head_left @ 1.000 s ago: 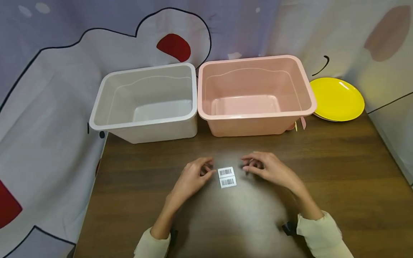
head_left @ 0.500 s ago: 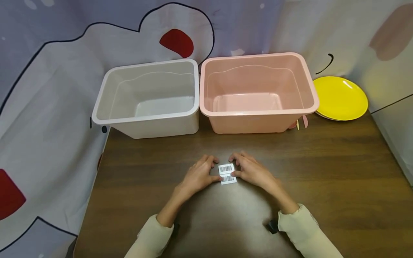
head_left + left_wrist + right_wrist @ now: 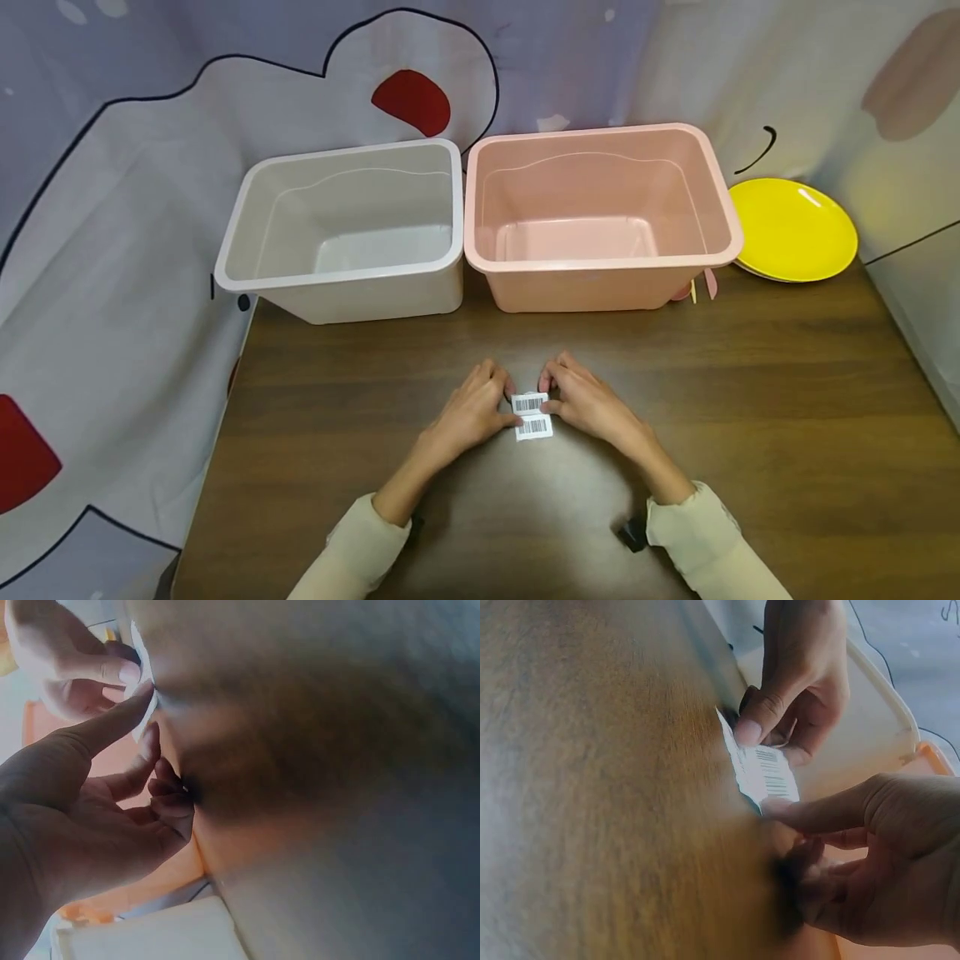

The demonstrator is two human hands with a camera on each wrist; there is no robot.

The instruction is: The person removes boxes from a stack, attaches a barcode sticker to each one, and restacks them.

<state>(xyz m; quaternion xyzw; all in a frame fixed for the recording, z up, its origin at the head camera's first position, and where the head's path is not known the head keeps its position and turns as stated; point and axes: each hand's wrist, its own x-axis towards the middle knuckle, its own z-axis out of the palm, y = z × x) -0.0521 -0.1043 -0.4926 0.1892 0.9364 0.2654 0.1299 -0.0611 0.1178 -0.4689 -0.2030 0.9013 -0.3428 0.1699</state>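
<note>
A small white barcode label sheet [image 3: 534, 427] with two printed barcodes lies between the hands, near the middle of the table. My left hand [image 3: 472, 407] pinches its left edge, thumb on top and fingers curled behind. On the opposite edge, my right hand [image 3: 591, 406] holds the sheet with its thumb over the border. In the right wrist view the label sheet [image 3: 769, 774] looks bent across its middle, one half tilted up towards the fingers. From the left wrist view only a thin white edge of it shows beside the thumbs.
Behind the hands stand a grey-white plastic bin [image 3: 360, 296] and a pink bin [image 3: 577, 287], side by side. Yellow plates [image 3: 795, 229] are stacked at the back right. Small pink and yellow utensil ends [image 3: 709, 284] peek out beside the pink bin. Everything rests on a wooden table [image 3: 787, 400].
Both hands have moved in from either side and taken hold of the label sheet's edges. The sheet has shifted slightly towards the person.
</note>
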